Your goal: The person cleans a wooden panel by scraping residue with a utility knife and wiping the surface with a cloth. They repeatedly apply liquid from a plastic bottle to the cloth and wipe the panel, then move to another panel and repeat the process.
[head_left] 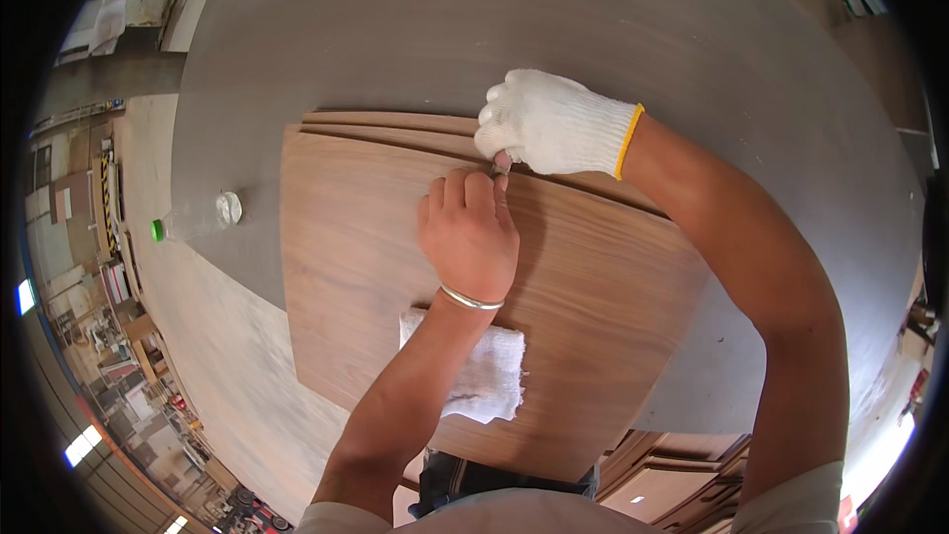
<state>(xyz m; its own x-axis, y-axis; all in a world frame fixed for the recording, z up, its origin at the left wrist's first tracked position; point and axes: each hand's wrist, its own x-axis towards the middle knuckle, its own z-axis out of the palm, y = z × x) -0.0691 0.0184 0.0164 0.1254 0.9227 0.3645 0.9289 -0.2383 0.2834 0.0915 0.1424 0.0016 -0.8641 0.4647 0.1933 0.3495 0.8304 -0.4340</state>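
Our bare left hand (468, 242) and white-knit-gloved right hand (554, 127) meet, likely for control, at the flat brown wood panel (603, 277) above the grey tabletop (336, 40); fingers curled, grip we can't tell.

Panel (366, 237): a broad, thin sheet of warm brown wood, four-sided, lying flat at the clock's centre and reaching down towards six o'clock. Its darker and lighter grain runs mostly from nine to three. Corners point to about ten, three, five and eight; the far edge slopes down towards three. Lower sheets (376, 119), also brown, lie beneath, slightly fanned, their edges showing as narrow strips from eleven to about two.
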